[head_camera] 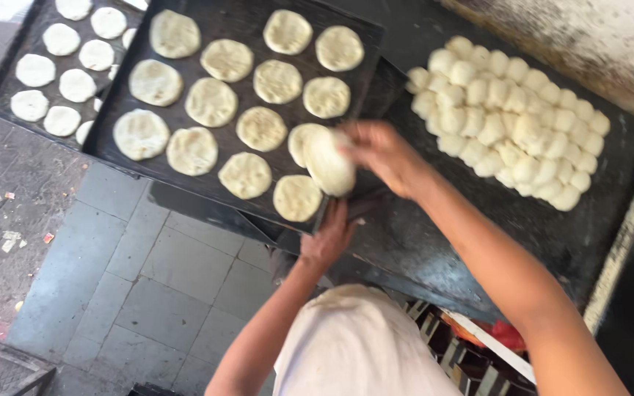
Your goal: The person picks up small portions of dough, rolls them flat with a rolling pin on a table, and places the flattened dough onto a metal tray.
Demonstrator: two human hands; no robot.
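Laying a dough round on the near tray.
Right hand (383, 155) grips a flattened dough round (329, 163) over the tray (240, 22) corner; left hand (329, 238) clasps the tray edge; an empty spot is needed next.

both arms were bare along all that showed, no sleeves, watch or bands seen. left hand (326, 242) and right hand (384, 155) were ungloved, no rings made out. a pale off-white garment (357, 345), faintly smudged, covered the torso below.
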